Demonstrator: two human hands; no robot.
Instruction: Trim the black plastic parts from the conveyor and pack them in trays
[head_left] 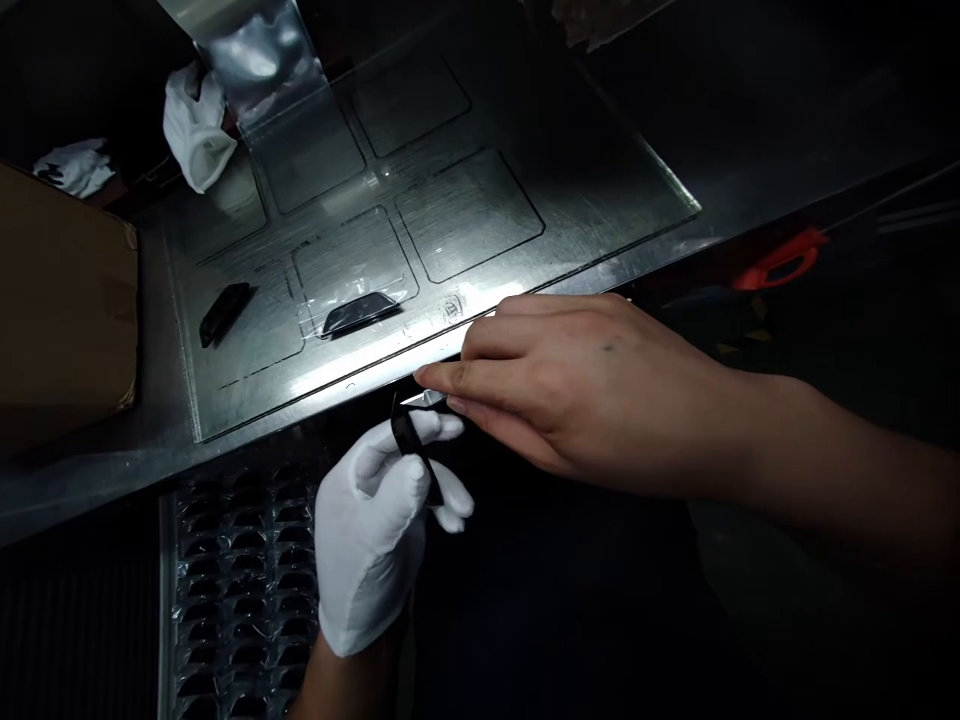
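My left hand (379, 525), in a white glove, pinches a small black curved part (411, 440) between thumb and fingers, in front of the table's edge. My bare right hand (555, 385) comes in from the right, its fingers closed on a small blade (426, 399) whose pointed tip is close to the upper end of the part. Two similar dark pieces lie on the clear sheet over the metal table: one (361, 314) near the front edge, another (225, 313) farther left. The handle of the blade is mostly hidden by my right fingers.
A cardboard box (67, 300) stands at the left. White gloves (196, 125) lie at the back left beside a clear plastic film (262, 60). Below the table, a tray (166, 600) holds several rows of dark parts. A red-handled object (784, 262) is at the right.
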